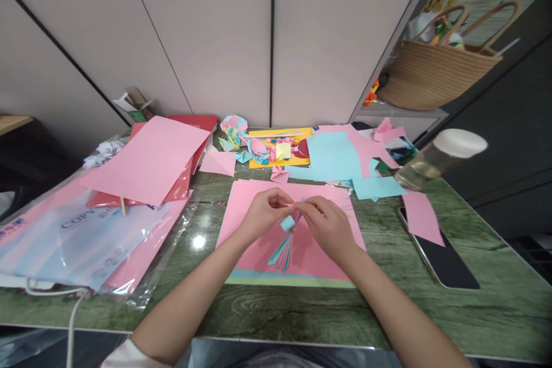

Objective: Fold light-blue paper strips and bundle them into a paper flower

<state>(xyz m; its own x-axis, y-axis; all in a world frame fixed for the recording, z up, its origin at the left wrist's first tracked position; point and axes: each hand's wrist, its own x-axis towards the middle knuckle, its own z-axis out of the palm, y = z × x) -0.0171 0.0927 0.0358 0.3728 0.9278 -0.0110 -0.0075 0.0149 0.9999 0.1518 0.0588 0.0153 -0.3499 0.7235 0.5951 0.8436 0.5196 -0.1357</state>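
Over a stack of pink paper sheets (250, 230), both of my hands pinch the upper end of a small folded paper piece (282, 254). It is pink and light blue, with a pleated, fan-like lower part and a curled blue strip (287, 222) near the top. My left hand (264, 214) is closed, thumb and forefinger together at a pink bit of it. Opposite, my right hand (328, 225) is closed with its fingertips on the same top end. The fingers partly hide the spot where they meet.
Folded paper flowers (257, 149), a yellow packet (259, 162) and blue sheets (334, 155) lie along the back. A clear bottle (425, 164) and a phone (448, 261) are right. At left, a pink sheet (150, 164) tops a plastic paper pack (86, 241).
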